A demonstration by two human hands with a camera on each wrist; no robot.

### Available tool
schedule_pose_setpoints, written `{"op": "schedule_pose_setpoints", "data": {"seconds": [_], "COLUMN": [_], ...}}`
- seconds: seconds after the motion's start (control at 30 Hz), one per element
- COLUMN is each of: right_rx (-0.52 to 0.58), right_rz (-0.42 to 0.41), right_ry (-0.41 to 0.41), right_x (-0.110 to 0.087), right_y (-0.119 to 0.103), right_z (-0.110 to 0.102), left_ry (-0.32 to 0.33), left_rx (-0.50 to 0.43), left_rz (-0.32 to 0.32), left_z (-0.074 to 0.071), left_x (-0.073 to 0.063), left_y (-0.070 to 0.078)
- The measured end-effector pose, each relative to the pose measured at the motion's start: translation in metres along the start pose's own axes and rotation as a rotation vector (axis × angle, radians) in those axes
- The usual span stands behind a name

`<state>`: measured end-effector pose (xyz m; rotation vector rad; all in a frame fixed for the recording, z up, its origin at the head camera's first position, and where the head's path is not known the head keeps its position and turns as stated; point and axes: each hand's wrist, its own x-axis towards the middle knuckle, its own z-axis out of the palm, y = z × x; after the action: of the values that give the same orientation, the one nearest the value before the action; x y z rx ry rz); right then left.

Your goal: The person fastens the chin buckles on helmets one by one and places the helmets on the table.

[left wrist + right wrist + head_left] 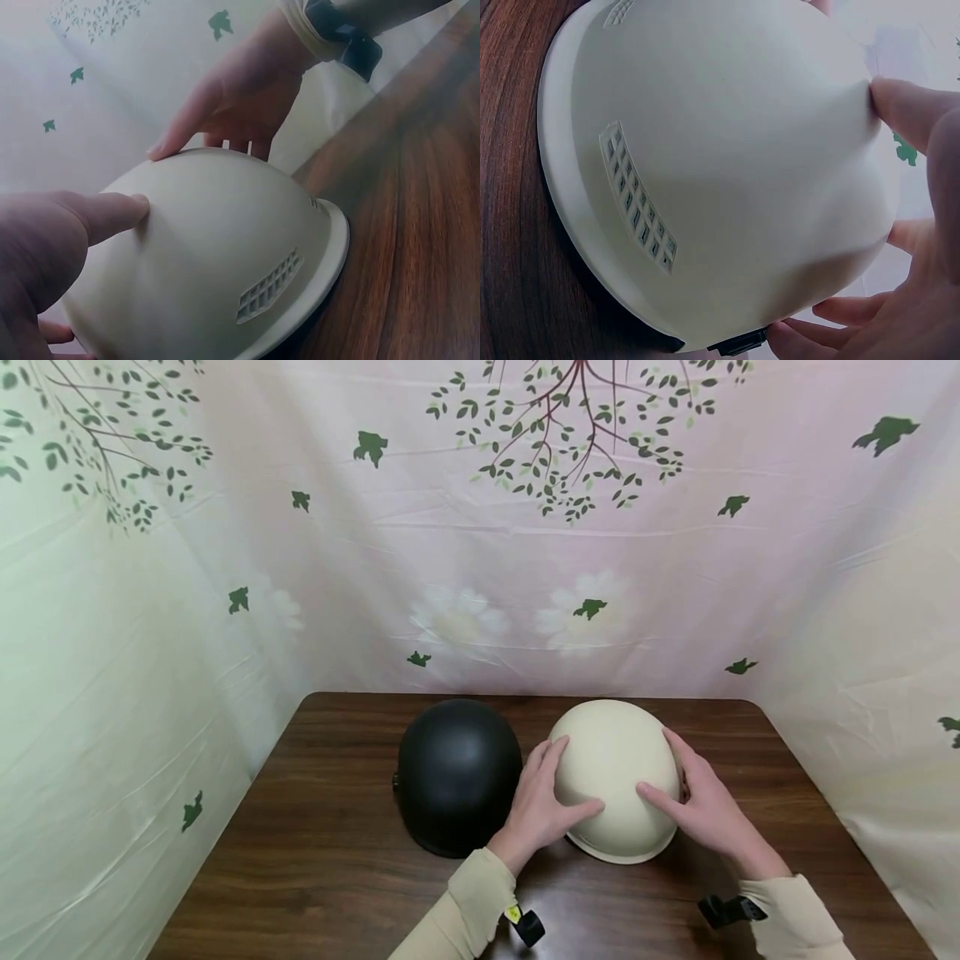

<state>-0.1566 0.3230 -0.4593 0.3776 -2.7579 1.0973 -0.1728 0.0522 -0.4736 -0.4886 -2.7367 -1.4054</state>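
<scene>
A cream helmet [611, 768] with a smooth dome sits on the right part of the table. Grilled vents show near its rim in both wrist views. My left hand [542, 793] grips its left side, thumb across the front and fingers along the edge of the dome. On the opposite side my right hand [708, 802] holds it, thumb on the dome; in the right wrist view its fingertips [855, 309] reach round toward a black fitting [739, 343] at the rim. A black helmet [459, 777] stands just left of my left hand, with a small knob on its left side.
The dark wooden table [315, 860] ends at a back edge close behind both helmets. Pale cloth [510, 552] printed with leaves and birds hangs behind and at both sides. A black wrist camera [528, 928] is strapped at each sleeve.
</scene>
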Motion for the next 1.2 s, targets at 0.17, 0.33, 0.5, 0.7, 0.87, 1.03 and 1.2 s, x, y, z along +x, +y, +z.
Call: {"op": "schedule_pose_setpoints", "data": {"seconds": [0.17, 0.33, 0.5, 0.7, 0.87, 1.03, 1.2], "right_rx": [-0.016, -0.037, -0.029, -0.019, -0.015, -0.042, -0.129], "right_rz": [-0.006, -0.031, -0.051, -0.057, -0.047, -0.014, -0.011], "right_ry": [-0.028, -0.035, -0.03, -0.037, -0.041, -0.014, 0.067], "right_x": [-0.002, -0.004, -0.003, -0.002, -0.005, -0.009, -0.01], "right_y": [0.0, -0.003, -0.005, -0.002, 0.002, 0.005, 0.015], "right_z": [0.0, 0.002, 0.002, 0.001, -0.003, -0.016, -0.034], "left_ry": [0.012, 0.017, 0.017, 0.013, 0.015, 0.057, 0.214], "left_rx": [-0.013, -0.02, -0.005, -0.003, 0.01, 0.013, 0.006], "left_rz": [0.015, 0.021, 0.027, 0.021, 0.068, 0.204, 0.367], "left_z": [-0.001, -0.002, -0.003, -0.007, -0.022, -0.058, -0.107], "left_x": [0.0, -0.001, -0.001, 0.0, -0.008, -0.017, -0.024], "left_y": [-0.005, -0.007, -0.007, -0.003, 0.001, 0.001, -0.012]}}
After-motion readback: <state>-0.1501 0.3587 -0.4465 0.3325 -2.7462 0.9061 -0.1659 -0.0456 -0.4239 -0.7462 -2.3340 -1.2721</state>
